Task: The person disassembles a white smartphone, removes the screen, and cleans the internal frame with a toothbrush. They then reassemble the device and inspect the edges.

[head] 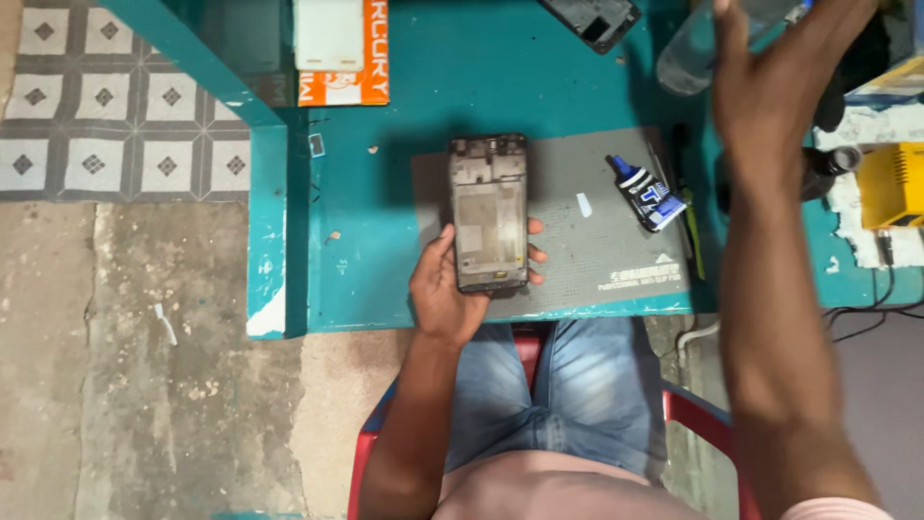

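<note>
My left hand [445, 289] grips an opened phone frame [489, 212], inner side up, just above the grey work mat [597, 246] at the near edge of the teal table [462, 87]. My right hand [770, 72] is raised at the far right with fingers spread, reaching towards a clear plastic bottle [688, 53] lying near the table's back. A small glue tube [647, 193] with a blue and black label lies on the mat between both hands.
An orange and white box [344, 53] sits at the table's back left, another black phone frame [592, 19] at the back. A yellow device [890, 183] and cables lie at the right. I sit on a red chair [693, 409].
</note>
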